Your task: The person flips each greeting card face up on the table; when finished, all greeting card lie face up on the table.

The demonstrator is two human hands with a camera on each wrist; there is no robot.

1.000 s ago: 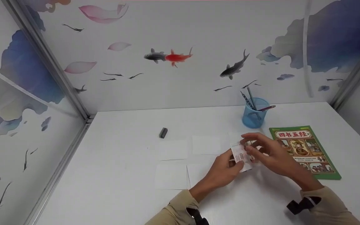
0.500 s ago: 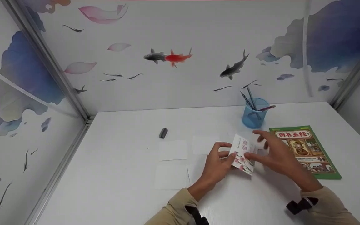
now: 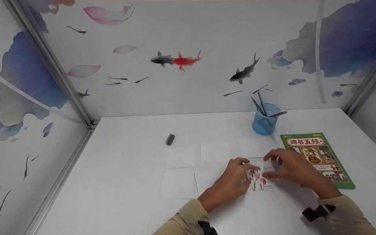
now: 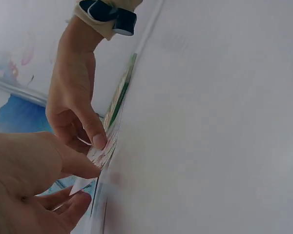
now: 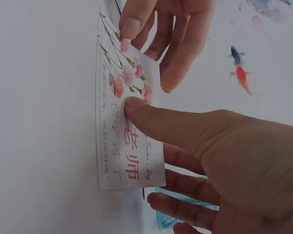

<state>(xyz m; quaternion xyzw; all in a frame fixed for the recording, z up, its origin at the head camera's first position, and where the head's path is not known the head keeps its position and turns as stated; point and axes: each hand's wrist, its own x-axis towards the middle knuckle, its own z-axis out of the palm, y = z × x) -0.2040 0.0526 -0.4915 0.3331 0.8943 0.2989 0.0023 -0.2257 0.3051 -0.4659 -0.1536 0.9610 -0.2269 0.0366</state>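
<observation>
A white greeting card (image 5: 132, 146) printed with pink carnations and Chinese characters lies almost flat, low over the white tabletop, in the head view. My left hand (image 3: 232, 179) pinches the flowered end, thumb on the printed face. From the other side my right hand (image 3: 292, 166) holds it, thumb on the face and fingers behind the edge, as the right wrist view shows. In the left wrist view the card is seen nearly edge-on between both hands. Part of its print is covered by my fingers.
Several blank white cards (image 3: 179, 185) lie in rows left of and behind the hands. A dark eraser-like block (image 3: 170, 139) is farther back. At the right stand a blue mesh pen cup (image 3: 264, 122) with pencils and a green-edged book (image 3: 318, 153) lying flat.
The card has turned from tilted upright to nearly flat and come down towards the table. Both hands have lowered with it, and the right hand now holds its right side.
</observation>
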